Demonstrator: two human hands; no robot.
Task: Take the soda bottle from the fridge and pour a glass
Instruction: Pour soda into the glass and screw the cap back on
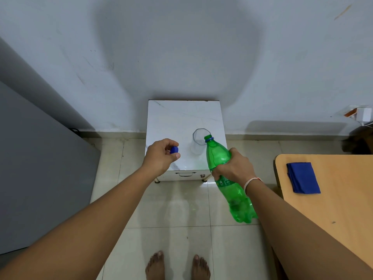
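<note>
My right hand (234, 168) grips a green plastic soda bottle (219, 156) around its middle. The bottle is uncapped and tilted, its open neck close to the rim of a clear glass (196, 147). The glass stands upright on the right side of a small white marble-topped cabinet (177, 118). No liquid shows in the glass or at the neck. My left hand (161, 156) hovers over the cabinet's front left, pinching the blue bottle cap (174, 150) between thumb and fingers.
A grey fridge (40, 158) fills the left side. A wooden table (339, 199) with a folded blue cloth (302, 177) stands at the right. The cabinet backs onto a white wall. My bare feet (177, 265) rest on the tiled floor below.
</note>
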